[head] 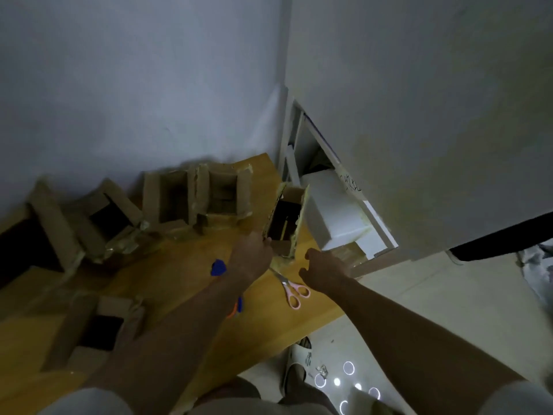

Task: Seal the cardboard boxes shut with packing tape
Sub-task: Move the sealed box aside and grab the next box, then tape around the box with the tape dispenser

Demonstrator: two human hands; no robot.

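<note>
At the bench's far right corner, the left hand grips the near flap of an open cardboard box, seemingly to pull it closer, while the right hand reaches in, fingers loosely spread, holding nothing.

One view only, from the person's head, wide-angle and tilted, looking forward and steeply down. Both forearms run up from the bottom edge, so the lens sits close above them. The wooden table fills the lower left, a wall corner rises across the upper half, and pale floor shows at the right.
</note>
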